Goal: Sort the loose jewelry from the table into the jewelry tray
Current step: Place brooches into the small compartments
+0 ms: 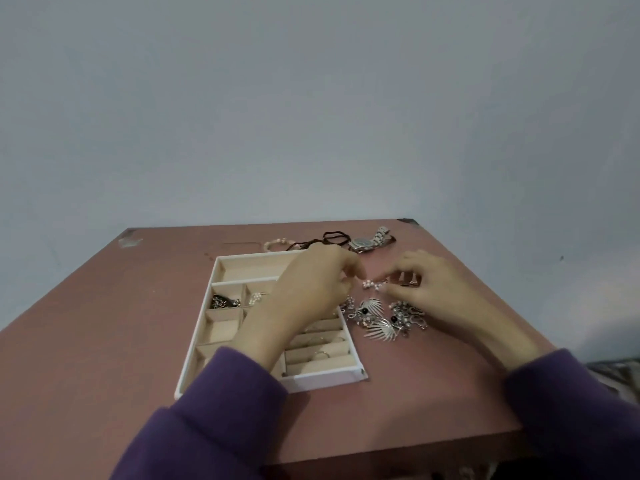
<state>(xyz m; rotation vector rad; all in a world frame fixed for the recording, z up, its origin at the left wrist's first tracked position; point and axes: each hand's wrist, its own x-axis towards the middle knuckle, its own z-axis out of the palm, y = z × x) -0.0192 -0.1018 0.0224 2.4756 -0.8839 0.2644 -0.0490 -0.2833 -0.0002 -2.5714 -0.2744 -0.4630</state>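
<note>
A white jewelry tray [221, 265] with beige compartments lies on the pink table. One small compartment holds a dark chain [223, 302], another a pearl piece [255, 298], and a ring [321, 355] sits in the ring rolls. My left hand [311, 285] reaches over the tray with fingers pinched near a small pearl piece [372, 285]. My right hand [429, 284] pinches the other end of that pearl piece above the table. Just below lies a pile of silver earrings [384, 318], some leaf-shaped.
At the table's far edge lie a silver watch [370, 241], black hair ties [334, 238] and a pearl bracelet [277, 244]. The pink table [104, 341] ends close to me at its front edge. Purple sleeves cover both forearms. A grey wall stands behind.
</note>
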